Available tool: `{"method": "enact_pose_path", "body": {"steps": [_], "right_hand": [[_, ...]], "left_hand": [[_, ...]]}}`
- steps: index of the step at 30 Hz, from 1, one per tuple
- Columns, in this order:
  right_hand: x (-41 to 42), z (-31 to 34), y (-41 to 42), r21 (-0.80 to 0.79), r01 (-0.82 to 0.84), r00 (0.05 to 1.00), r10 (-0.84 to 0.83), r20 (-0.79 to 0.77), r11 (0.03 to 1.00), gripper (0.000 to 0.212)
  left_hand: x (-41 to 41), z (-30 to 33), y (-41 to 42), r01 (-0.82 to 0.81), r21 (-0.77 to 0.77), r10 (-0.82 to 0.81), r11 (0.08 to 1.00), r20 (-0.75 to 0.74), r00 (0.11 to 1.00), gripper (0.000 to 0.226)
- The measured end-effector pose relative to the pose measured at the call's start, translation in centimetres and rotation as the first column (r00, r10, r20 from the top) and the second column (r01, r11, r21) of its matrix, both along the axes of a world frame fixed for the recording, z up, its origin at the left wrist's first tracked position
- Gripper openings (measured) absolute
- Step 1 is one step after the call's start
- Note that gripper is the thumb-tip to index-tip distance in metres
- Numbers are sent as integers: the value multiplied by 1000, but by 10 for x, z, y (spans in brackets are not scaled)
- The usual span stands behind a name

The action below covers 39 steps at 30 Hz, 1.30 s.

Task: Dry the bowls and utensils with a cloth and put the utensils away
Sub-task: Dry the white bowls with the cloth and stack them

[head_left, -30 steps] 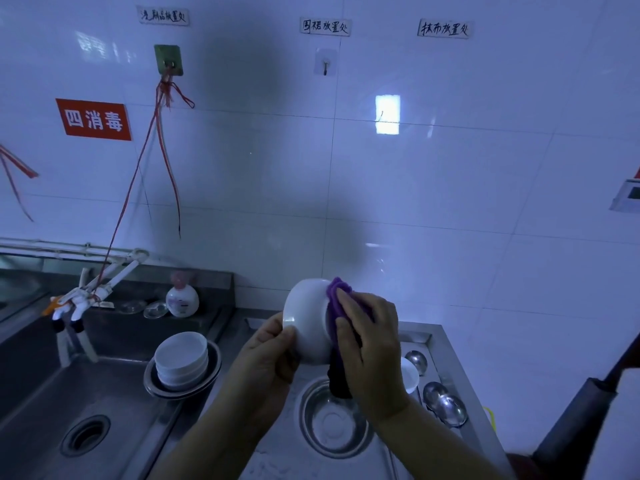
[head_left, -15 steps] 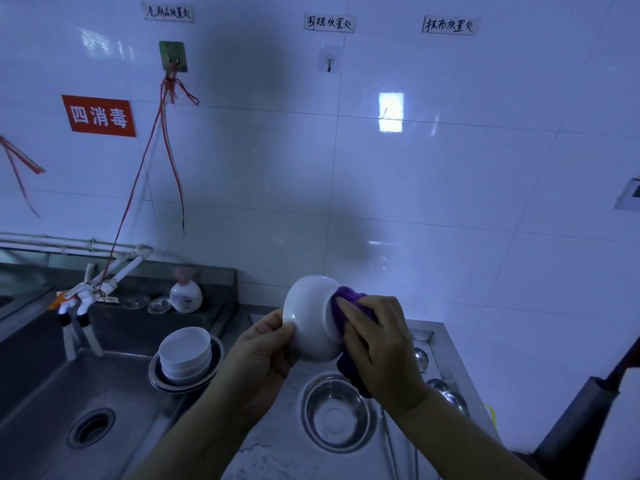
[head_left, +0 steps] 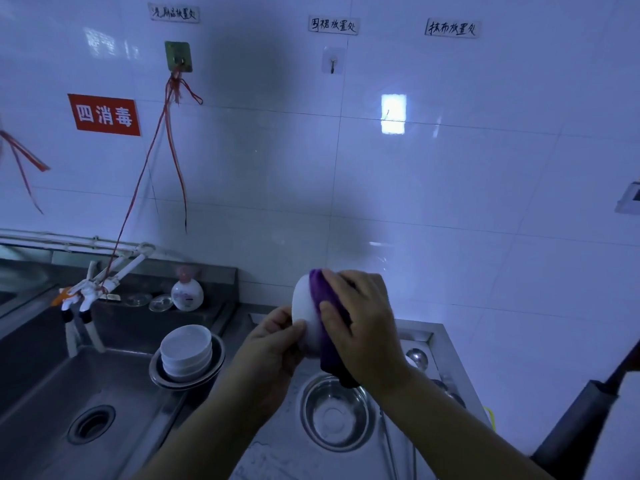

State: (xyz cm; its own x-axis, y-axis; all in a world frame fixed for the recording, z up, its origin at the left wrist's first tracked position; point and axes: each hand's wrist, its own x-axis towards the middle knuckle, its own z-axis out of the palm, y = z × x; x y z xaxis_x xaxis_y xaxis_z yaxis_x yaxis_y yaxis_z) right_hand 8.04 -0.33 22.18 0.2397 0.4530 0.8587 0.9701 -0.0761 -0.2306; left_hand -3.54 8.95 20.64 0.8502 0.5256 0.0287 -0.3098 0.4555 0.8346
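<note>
Left hand (head_left: 277, 336) grips white bowl (head_left: 306, 311) tipped on edge, mouth facing right; right hand (head_left: 362, 322) presses purple cloth (head_left: 329, 336) into it, fingers curled.

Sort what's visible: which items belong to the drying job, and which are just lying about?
Job: white bowl, purple cloth, stacked bowls, ladles, left hand, right hand.
Lying about: soap bottle, red sign, wall hook.
</note>
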Motion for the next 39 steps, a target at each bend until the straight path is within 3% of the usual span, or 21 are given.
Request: {"method": "enact_pose_path", "body": {"steps": [5,11,17,24,28,30,32,33,35,39], "right_hand": [[-4,-20,-3,-41,-39,990,44,137,998,35],[5,-43,-17,-47,-58,918,72,390,997,39],[0,-28,-2,99,31,937,-63,343,995,31],[18,-48,-13,125,12,844,-77,531,992,34],[30,-51,-13,205,-9,922,-71,380,979,24],[31,-46,-11,247,-16,991,-17,131,969,28],[30,-39,-9,267,-13,989,51,-136,964,32],[29,-36,-8,269,-5,979,60,-195,963,32],[23,-31,-6,276,25,979,32,-201,961,32],[7,-38,-3,263,106,992,-119,33,959,30]], "left_hand": [[-1,2,1,10,-97,-10,995,5,1000,34],[2,12,0,8,-352,18,936,71,997,32],[10,19,-15,11,-412,26,911,83,996,33],[13,21,-19,2,-508,23,861,43,999,28],[13,19,-21,-7,-572,57,820,69,996,30],[11,19,-20,-9,-580,82,815,100,992,27],[9,19,-19,4,-585,93,811,136,986,24],[9,19,-19,6,-595,101,804,147,984,23],[9,19,-18,13,-619,113,785,164,980,25],[11,14,-18,20,-657,113,754,159,981,28]]}}
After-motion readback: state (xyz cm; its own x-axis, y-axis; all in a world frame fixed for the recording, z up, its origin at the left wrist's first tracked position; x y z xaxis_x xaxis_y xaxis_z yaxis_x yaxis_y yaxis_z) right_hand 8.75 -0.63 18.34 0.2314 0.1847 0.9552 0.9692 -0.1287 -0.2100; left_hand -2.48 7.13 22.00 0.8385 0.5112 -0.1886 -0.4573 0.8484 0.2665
